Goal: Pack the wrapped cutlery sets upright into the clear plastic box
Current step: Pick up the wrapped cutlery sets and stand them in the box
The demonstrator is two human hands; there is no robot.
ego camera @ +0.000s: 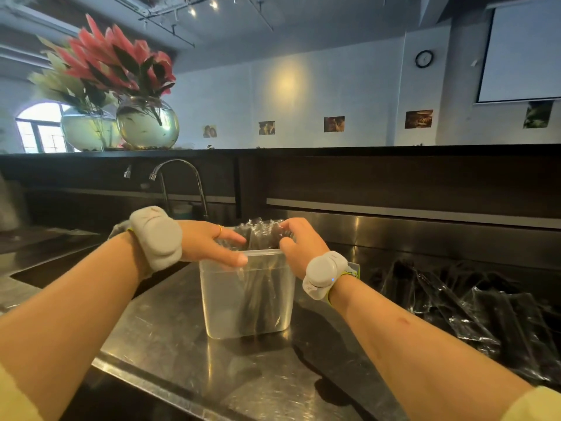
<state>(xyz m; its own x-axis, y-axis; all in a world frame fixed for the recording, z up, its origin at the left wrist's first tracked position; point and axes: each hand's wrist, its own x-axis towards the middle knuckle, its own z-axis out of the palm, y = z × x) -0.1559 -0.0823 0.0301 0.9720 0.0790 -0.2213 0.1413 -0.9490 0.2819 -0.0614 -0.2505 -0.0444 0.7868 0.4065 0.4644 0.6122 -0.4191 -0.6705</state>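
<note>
Several black, clear-wrapped cutlery sets [261, 294] upright in plastic box [219, 302]; right grip [299, 242] pinching tops, left grip [209, 242] flat-fingered.

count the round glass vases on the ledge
2. One vase with pink flowers stands on the ledge above the tap; the other vase is just left of it.

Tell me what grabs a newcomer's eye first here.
The clear plastic box stands at centre on the steel counter, wrapped cutlery sets upright inside; the left hand lays straight fingers at its rim, the right hand curls over the sets' tops. A glossy pile of unpacked sets lies at right; pink flowers stand upper left.
</note>
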